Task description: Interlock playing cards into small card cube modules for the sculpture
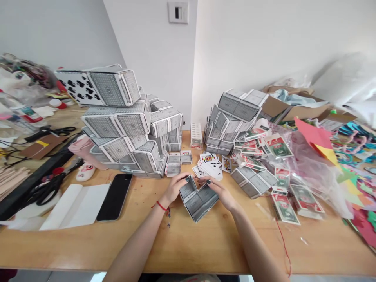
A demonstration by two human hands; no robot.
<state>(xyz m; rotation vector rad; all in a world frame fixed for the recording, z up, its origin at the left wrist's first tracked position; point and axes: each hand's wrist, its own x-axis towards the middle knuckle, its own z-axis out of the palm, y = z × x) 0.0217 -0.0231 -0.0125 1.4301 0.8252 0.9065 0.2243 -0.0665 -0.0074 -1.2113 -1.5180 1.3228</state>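
Observation:
An L-shaped block folded from playing cards (196, 204), with grey patterned backs outward, is tilted just above or on the table in front of me. My left hand (175, 188) grips its left arm, fingers curled over the far edge; a red string circles that wrist. On the other side my right hand (217, 191) holds the right arm of the block the same way. Just beyond my fingertips lies a loose spread of playing cards (212, 165), some face up. A similar card block (254, 181) rests to the right of my right hand.
Tall stacks of card blocks stand at left (119, 125) and right (229, 121). Green-and-red card boxes (283, 209) and plastic wrap (311, 172) crowd the right. A black phone (114, 197), open notebook (76, 205) and black scissors (48, 188) lie left. A red thread (284, 243) trails over the table.

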